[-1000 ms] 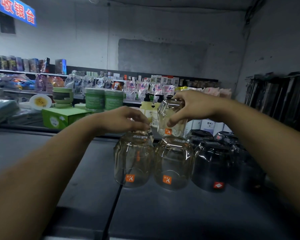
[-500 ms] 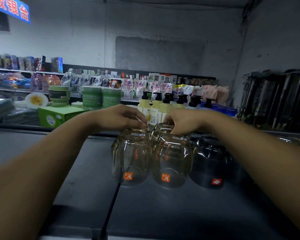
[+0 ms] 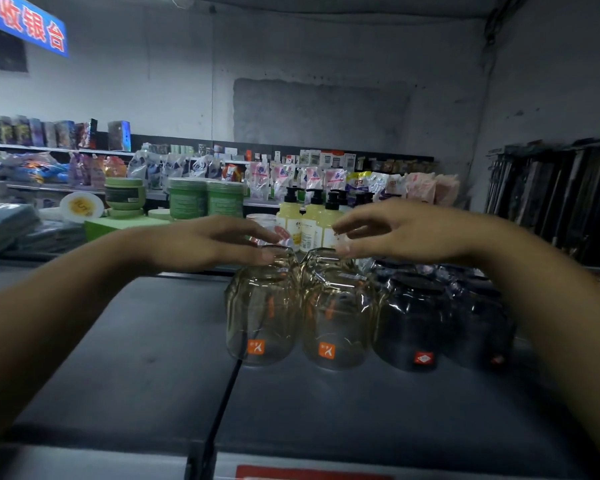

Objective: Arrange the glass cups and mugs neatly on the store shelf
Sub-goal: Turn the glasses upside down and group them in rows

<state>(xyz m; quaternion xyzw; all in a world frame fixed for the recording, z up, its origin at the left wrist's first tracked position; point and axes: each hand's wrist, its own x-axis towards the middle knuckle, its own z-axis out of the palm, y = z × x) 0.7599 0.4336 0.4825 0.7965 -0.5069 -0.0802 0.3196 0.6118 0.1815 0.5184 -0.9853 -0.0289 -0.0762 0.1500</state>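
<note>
Head view: the left hand [image 3: 215, 244] is spread, fingers extended and relaxed, gripping nothing; its fingertips [image 3: 269, 258] lie at the top of the left amber cup [image 3: 262, 313], contact not confirmable. The right hand [image 3: 406, 233] is likewise spread and holds nothing, fingertips at the top of the rear amber cup [image 3: 321, 259]. The right amber cup [image 3: 336, 320] stands just beside the left one on the grey shelf [image 3: 136, 358]. Dark cups [image 3: 409, 323] adjoin on the right. Pump bottles [image 3: 291, 220] stand behind.

yellow pump bottles [image 3: 302, 220], green tubs [image 3: 207, 202], blue sign [image 3: 28, 26]
</note>
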